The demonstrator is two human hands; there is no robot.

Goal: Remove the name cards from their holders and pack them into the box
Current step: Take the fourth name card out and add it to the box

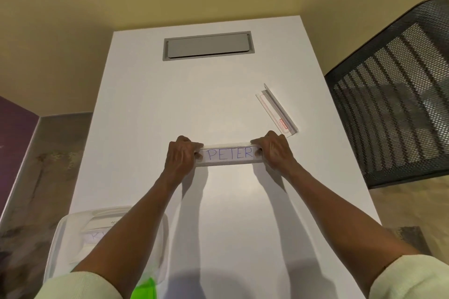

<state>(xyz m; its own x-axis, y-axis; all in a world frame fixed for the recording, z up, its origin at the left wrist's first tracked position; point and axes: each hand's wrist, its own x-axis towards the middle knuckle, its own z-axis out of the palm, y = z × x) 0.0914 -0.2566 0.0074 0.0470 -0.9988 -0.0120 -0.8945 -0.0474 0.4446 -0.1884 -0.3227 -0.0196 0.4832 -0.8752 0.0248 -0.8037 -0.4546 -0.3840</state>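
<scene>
A clear plastic name card holder (228, 164) stands in the middle of the white table (218, 104), with a white card reading "PETER" (229, 153) inside it. My left hand (181, 155) grips the holder's left end and my right hand (273, 150) grips its right end. A second clear holder (277, 110) lies empty on the table at the right, just beyond my right hand. A clear plastic box (60, 238) sits at the table's near left corner, partly hidden by my left forearm; a card with faint writing (96, 235) lies inside it.
A grey cable hatch (209, 45) is set into the far part of the table. A black mesh chair back (393, 94) stands close to the table's right edge. A bright green item (144, 289) shows at the bottom by the box.
</scene>
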